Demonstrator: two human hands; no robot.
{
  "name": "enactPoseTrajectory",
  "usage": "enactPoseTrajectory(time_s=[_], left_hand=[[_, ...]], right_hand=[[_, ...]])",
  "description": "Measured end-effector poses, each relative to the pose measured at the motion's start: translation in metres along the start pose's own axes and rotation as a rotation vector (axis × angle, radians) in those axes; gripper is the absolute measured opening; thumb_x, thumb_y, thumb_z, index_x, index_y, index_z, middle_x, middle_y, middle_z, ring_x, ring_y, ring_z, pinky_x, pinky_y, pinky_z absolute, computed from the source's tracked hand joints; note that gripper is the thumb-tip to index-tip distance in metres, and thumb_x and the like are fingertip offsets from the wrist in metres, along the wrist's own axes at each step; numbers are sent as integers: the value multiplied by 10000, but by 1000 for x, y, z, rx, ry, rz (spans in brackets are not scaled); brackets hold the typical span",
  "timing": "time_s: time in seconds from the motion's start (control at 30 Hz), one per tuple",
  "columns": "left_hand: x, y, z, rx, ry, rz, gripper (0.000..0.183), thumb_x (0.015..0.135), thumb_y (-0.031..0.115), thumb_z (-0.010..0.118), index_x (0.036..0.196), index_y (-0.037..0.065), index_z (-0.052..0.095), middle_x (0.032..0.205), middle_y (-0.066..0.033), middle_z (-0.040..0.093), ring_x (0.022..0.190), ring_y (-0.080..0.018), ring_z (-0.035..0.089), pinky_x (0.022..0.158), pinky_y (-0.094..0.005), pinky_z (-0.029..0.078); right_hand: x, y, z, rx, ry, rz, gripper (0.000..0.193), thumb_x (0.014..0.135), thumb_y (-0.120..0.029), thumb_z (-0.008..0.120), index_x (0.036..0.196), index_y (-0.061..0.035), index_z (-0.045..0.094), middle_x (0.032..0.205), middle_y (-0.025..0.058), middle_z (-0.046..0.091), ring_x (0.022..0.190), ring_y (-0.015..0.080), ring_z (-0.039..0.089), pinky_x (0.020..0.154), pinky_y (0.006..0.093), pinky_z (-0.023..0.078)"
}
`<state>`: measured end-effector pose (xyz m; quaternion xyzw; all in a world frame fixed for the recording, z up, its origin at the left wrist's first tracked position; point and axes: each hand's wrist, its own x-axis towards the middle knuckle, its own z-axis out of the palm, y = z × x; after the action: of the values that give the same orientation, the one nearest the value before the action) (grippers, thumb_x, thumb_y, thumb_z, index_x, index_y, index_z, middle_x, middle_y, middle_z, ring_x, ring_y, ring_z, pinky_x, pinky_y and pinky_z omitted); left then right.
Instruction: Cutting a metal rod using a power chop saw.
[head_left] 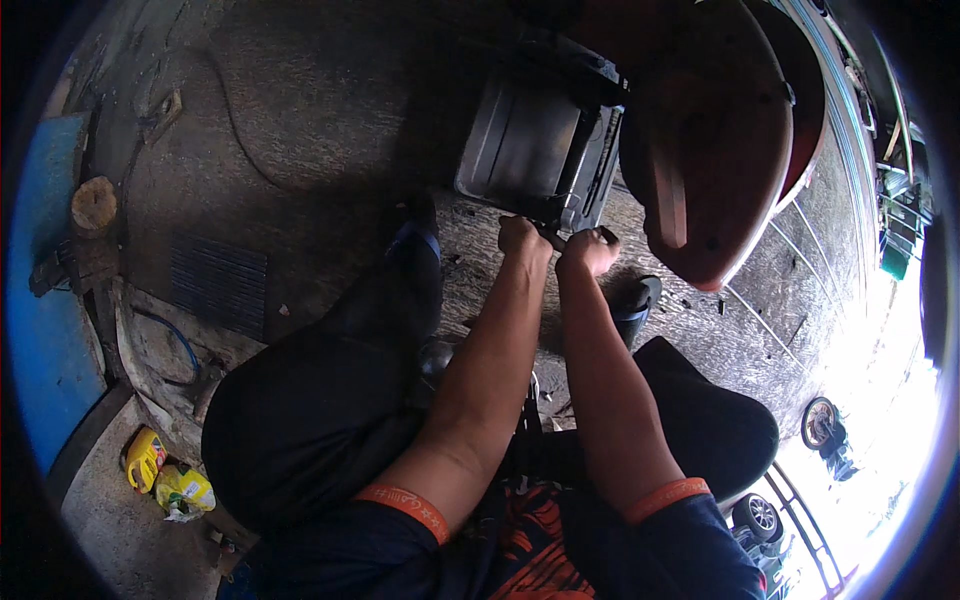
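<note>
My left hand is closed, its fingers wrapped round one end of a short dark bar. Close to its right, my right hand is also closed on the bar, and a dark end shows at its thumb. The bar lies at the near edge of a black rectangular metal frame with a tray-like panel and rails along its right side. Shadow hides whether the bar is joined to this frame. Both forearms reach forward between my bent knees.
A large red-brown curved metal body stands right of the frame. A floor grate, a dark cable and a wooden round are at left. A yellow jug and a yellow-green bag lie lower left.
</note>
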<state>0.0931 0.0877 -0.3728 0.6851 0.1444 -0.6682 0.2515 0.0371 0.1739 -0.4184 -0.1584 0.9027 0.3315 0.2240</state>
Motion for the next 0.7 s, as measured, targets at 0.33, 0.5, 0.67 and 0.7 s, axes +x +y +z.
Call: enactPoseTrajectory(time_s=[0.33, 0.5, 0.67, 0.7], left_hand=[[-60, 15, 13, -187, 18, -75, 422, 935, 330, 362, 1094, -26, 524, 1177, -179, 547, 986, -306, 590, 799, -447, 513], [-12, 9, -3, -158, -380, 58, 340, 936, 306, 351, 988, 52, 571, 913, -96, 619, 799, -223, 610, 688, -412, 519], [7, 16, -30, -252, -465, -60, 323, 926, 294, 335, 703, 142, 510, 555, 28, 477, 543, -163, 515, 603, -374, 466], [10, 16, -30, -292, -380, -73, 322, 923, 313, 338, 736, 129, 525, 621, 12, 517, 584, -170, 531, 625, -380, 471]], right_hand=[[11, 7, 11, 1377, 391, 343, 227, 793, -80, 552, 1011, -19, 563, 926, 162, 648, 827, 226, 632, 723, 310, 492], [0, 20, -20, 1215, 110, 307, 272, 776, -114, 593, 1029, -15, 580, 929, 174, 655, 885, 311, 633, 765, 385, 485], [-51, 23, -103, 1163, 253, 265, 272, 775, -173, 574, 989, -7, 553, 929, 220, 631, 877, 371, 613, 795, 435, 458], [-50, 22, -95, 1170, 248, 272, 272, 775, -173, 574, 989, -7, 553, 929, 220, 631, 877, 371, 613, 795, 435, 458]])
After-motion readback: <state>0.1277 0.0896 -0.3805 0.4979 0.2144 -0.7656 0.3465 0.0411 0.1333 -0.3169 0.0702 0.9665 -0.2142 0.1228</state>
